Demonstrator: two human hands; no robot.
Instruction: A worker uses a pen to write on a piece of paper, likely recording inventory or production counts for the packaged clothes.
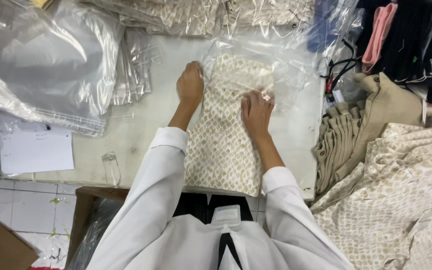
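A heap of clear plastic bags (pixel 51 65) is seen at the left of the desk (pixel 141 120), with a white paper sheet (pixel 36 150) below it. The left hand (pixel 190 85) is laid flat at the edge of a folded cream patterned garment (pixel 221 145), fingers pressed together. The garment's far end is tucked inside a clear bag (pixel 276 65), whose mouth edge is pinched by the right hand (pixel 257 112). More patterned fabric (pixel 391 190) is piled at the right.
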